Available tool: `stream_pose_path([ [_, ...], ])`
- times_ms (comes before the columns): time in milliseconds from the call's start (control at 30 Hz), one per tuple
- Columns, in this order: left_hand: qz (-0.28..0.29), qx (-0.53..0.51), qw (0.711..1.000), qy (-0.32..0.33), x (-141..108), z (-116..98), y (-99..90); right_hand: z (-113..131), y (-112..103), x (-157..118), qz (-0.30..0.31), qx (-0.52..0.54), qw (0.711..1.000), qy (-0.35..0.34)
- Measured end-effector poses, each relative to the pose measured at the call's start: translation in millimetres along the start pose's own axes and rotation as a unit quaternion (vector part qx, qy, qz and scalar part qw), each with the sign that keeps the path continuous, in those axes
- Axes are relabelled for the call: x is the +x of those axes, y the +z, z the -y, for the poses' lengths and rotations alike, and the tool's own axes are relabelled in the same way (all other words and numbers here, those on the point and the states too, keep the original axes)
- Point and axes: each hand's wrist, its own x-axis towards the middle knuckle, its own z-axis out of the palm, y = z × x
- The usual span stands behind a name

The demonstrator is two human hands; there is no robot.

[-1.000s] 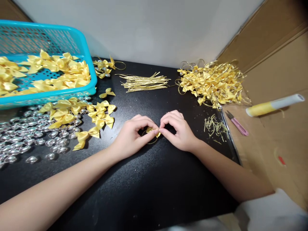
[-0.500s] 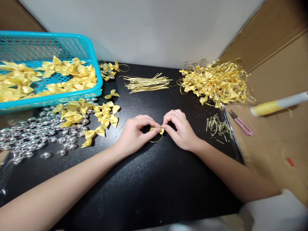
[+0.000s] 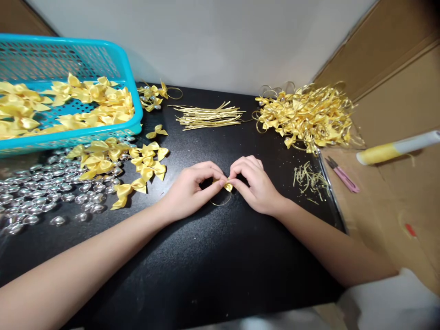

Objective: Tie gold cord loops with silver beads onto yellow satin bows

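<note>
Between my two hands, low over the black table [image 3: 192, 270], is a yellow ribbon bow [image 3: 228, 187] with a thin gold wire loop [image 3: 222, 204] hanging below it. My left hand [image 3: 195, 188] pinches the bow from the left, thumb and index finger closed. From the right, my right hand [image 3: 252, 183] pinches at the same spot, its fingertips almost touching the left ones. Fingers hide most of the bow, and exactly what the right fingertips grip is too small to make out.
A blue basket [image 3: 135, 107] of yellow bows stands left, with silver heart-shaped beads [image 3: 37, 192] and loose bows [image 3: 149, 160] before it. Gold wire strips [image 3: 209, 116] lie at the back. Finished-looking looped bows [image 3: 309, 117], wire scraps [image 3: 309, 178] and pink-handled snips [image 3: 343, 176] are right.
The view has shifted slightly, so everything sits a little further left and up. Both hands keep their pinch at the bow, and the wire loop below it shows a bit more.
</note>
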Motion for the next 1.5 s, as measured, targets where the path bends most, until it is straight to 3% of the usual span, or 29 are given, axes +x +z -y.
stream_pose_path([
  [500, -0.016, -0.008, 0.999, -0.051, -3.3, 5.2, 2.2, 1.3, 0.8, -0.4, 0.013, -0.012, 1.000, -0.006],
  [900, -0.003, -0.002, 1.000, -0.013, -1.8, 0.3, 0.4, 1.3, 0.7, -0.8, 0.012, -0.007, 1.000, -0.015],
  [1167, -0.002, 0.000, 1.000, -0.022, -2.2, 2.4, 0.6, 1.6, -0.1, -1.1, 0.007, -0.011, 0.999, -0.030],
  [1500, -0.013, -0.003, 0.999, -0.030, -0.8, 1.0, 1.2, -0.4, 3.4, -3.1, -0.066, -0.024, 0.997, -0.037],
])
